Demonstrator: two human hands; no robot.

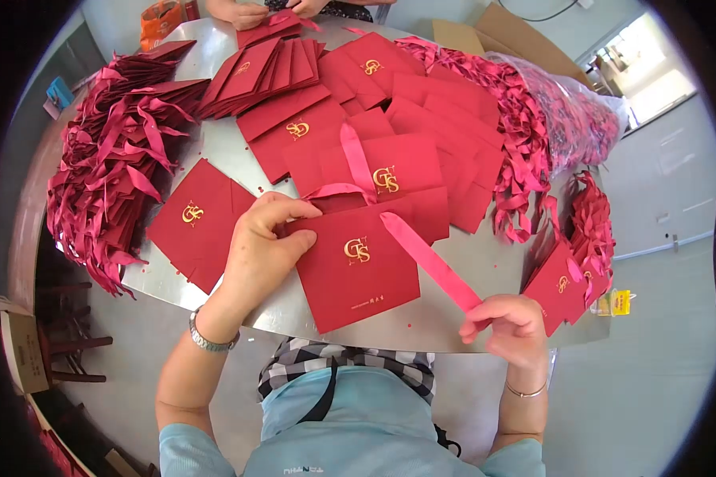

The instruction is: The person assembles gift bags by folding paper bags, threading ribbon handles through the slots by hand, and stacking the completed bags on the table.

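Note:
A red paper envelope (358, 278) with a gold monogram is pinched at its upper left corner by my left hand (266, 246). A pink ribbon (433, 258) comes from the envelope's top edge, and its free end sits between the thumb and fingers of my right hand (505, 326). The ribbon runs slantwise, fairly straight, down to that hand. Another ribbon piece (356, 163) stands up behind the top edge, over more red envelopes (414, 163). To the left of my left hand lie other red envelopes (203, 215).
Ribboned envelopes are heaped at the left (111, 167), with a smaller stack (565, 286) at the right edge. A plastic bag of ribbons (573, 111) stands at the back right, near a cardboard box (525, 40). Across the metal table (294, 322), another person's hands (250, 14) handle a red envelope.

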